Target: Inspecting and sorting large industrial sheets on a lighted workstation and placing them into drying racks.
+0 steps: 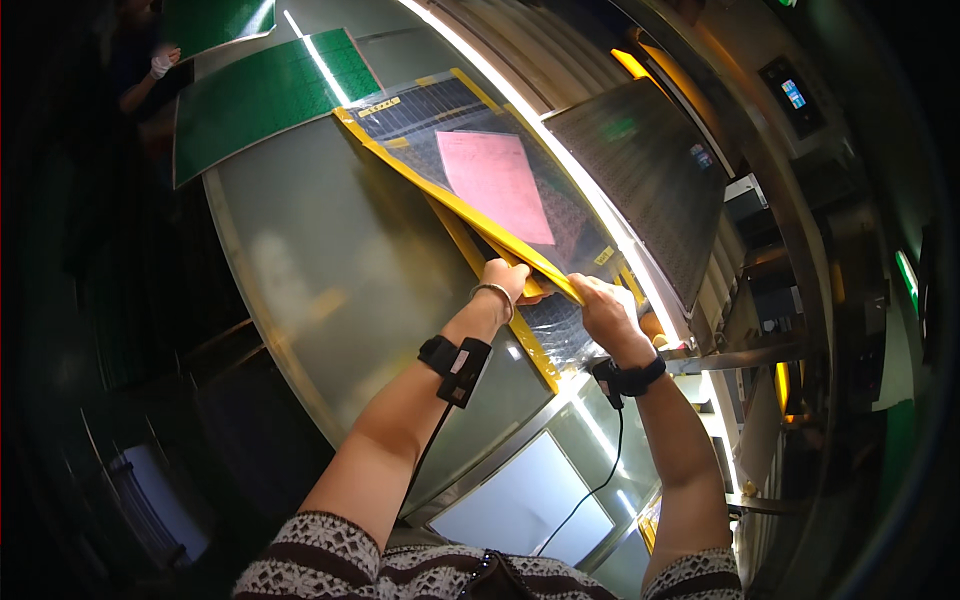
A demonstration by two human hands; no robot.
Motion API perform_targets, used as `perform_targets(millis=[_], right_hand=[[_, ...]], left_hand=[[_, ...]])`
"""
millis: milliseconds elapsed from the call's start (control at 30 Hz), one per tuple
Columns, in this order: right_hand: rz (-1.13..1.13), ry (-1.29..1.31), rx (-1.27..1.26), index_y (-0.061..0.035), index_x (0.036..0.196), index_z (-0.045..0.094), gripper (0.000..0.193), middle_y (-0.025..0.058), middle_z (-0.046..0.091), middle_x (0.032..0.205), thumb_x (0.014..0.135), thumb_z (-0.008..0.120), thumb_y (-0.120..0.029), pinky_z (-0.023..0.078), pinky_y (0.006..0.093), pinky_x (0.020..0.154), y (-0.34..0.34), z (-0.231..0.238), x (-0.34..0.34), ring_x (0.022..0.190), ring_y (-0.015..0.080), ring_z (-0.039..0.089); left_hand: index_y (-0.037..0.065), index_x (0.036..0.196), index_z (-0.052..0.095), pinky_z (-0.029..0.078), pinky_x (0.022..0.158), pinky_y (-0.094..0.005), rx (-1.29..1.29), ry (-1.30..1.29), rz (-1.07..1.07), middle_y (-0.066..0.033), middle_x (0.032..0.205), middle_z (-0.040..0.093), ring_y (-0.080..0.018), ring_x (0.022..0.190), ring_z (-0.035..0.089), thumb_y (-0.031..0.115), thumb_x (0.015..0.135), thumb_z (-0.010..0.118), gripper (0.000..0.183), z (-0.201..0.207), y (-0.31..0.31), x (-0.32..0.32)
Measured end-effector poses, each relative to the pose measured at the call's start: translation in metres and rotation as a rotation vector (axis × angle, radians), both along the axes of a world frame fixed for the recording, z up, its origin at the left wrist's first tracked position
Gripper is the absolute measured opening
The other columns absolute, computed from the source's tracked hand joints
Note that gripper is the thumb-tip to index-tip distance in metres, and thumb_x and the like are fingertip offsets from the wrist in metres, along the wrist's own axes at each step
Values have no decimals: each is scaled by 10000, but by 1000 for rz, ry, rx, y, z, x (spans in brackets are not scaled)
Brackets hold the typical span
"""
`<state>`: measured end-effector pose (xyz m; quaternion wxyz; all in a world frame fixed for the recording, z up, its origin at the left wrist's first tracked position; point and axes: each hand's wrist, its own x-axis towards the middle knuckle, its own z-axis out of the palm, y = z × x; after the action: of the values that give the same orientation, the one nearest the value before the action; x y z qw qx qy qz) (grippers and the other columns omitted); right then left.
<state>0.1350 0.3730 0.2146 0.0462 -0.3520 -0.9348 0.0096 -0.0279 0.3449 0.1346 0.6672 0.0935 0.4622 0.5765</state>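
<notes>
A dark see-through film sheet (395, 115) with yellow taped borders lies over the glossy table. Its near long edge, a yellow strip (450, 200), is lifted and folded up. My right hand (607, 308) is closed on the near end of that strip. Just left of it, my left hand (505, 278) is closed at the same raised edge, its fingertips partly hidden under the film. A pink paper sheet (495, 185) shows on or beneath the film. Below the fold another yellow-edged part (540, 355) lies against the table.
The glossy table (300, 270) extends left. Green panels (270, 100) lie at the far left, beside another person's hand (163, 62). A dark patterned panel (645, 180) leans beyond a bright light strip (600, 200). A white sheet (530, 500) lies near my body. A cable (605, 480) hangs from my right wrist.
</notes>
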Motion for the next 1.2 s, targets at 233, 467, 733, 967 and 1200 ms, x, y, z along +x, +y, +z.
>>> perform_targets(millis=[233, 467, 733, 967, 1200], right_hand=[[-23, -194, 20, -95, 1068, 520, 304, 115, 612, 751, 764, 548, -96, 484, 402, 579, -15, -46, -4, 654, 304, 620], [-53, -92, 186, -117, 941, 555, 170, 99, 622, 734, 792, 486, -76, 471, 382, 563, 6, -25, -4, 674, 278, 621], [-108, -163, 178, -96, 956, 541, 170, 129, 612, 748, 808, 470, -54, 469, 417, 604, 6, 3, 2, 686, 307, 609], [-71, 0, 3, -102, 955, 549, 150, 123, 598, 806, 819, 489, -85, 459, 406, 661, 21, -6, 18, 734, 327, 596], [-63, -197, -157, -99, 1015, 507, 417, 152, 596, 906, 705, 704, -296, 465, 406, 684, -4, 7, -11, 838, 348, 583]], left_hand=[[-24, 1017, 569, 549, 645, -393, -57, 157, -50, -146, 929, 627, -251, 810, 633, 148, 837, 537, 251, -21, -20, 20], [39, 1151, 520, 404, 921, -431, -352, -100, 159, -107, 1203, 519, -229, 1087, 498, 367, 854, 553, 444, -87, -48, 27], [19, 925, 568, 459, 416, -300, -167, 168, -209, -89, 666, 599, -183, 447, 546, 206, 873, 528, 199, -62, -9, 82], [87, 965, 635, 462, 745, -337, -3, 27, -179, -7, 931, 615, -131, 862, 558, 225, 801, 585, 220, -16, 24, 55], [86, 1011, 624, 421, 826, -335, -27, -14, -92, -23, 988, 628, -141, 918, 564, 229, 821, 562, 245, -42, 16, 46]])
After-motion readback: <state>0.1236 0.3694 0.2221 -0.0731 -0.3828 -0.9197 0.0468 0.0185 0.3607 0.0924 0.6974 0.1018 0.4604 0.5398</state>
